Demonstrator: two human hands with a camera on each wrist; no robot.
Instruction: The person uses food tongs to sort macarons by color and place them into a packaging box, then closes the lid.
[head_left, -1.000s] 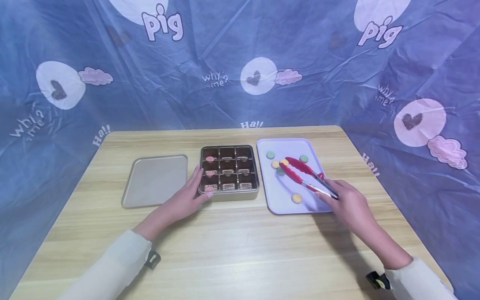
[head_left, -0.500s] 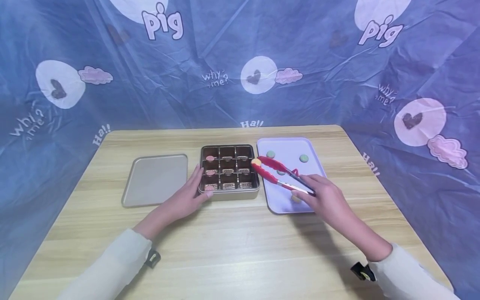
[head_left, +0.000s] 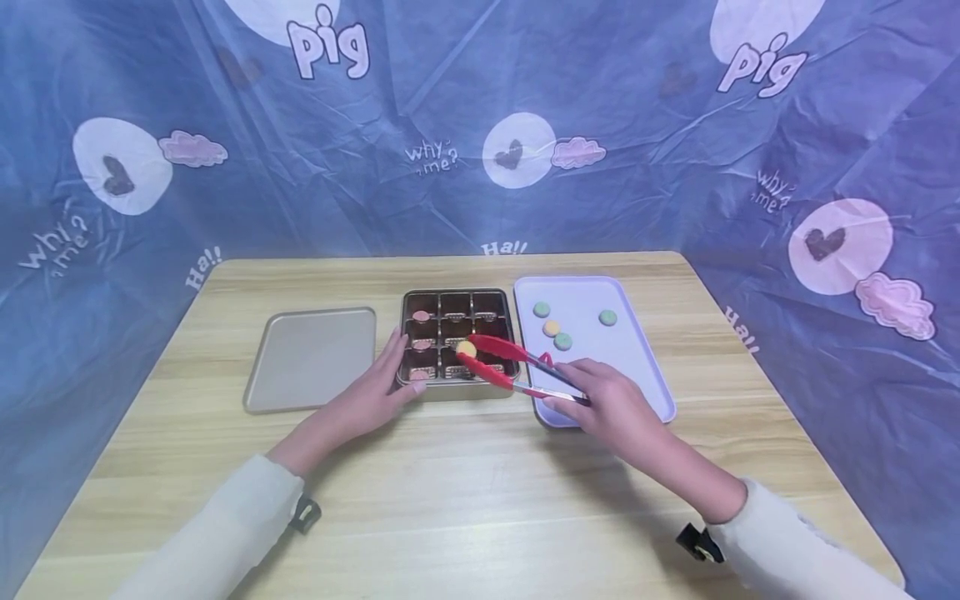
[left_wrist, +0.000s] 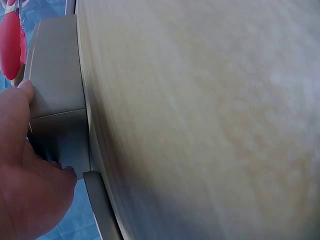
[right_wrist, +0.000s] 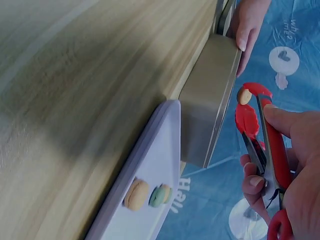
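Note:
My right hand [head_left: 622, 408] grips a pair of tongs [head_left: 501, 347] with red tips. Between those tips a yellow macaron [head_left: 466, 349] is pinched, over the middle column of a metal box [head_left: 465, 392] with a brown divided insert. Pink macarons [head_left: 422, 317] lie in the box's left column. My left hand [head_left: 367, 400] rests against the box's left side, fingers extended along it and thumb at the front rim. In the right wrist view the macaron [right_wrist: 244, 96] shows edge-on in the tongs, above the rim.
Right of the box a lilac tray [head_left: 637, 383] holds green macarons [head_left: 607, 317] and a yellow macaron [head_left: 551, 328]. Another yellow macaron [right_wrist: 136, 194] on it shows in the right wrist view. A flat metal lid [head_left: 315, 358] lies on the left. Blue printed cloth [head_left: 480, 208] hangs behind.
My right hand has moved left with the tongs, carrying a yellow macaron from the tray to over the box. My left hand has stayed in place.

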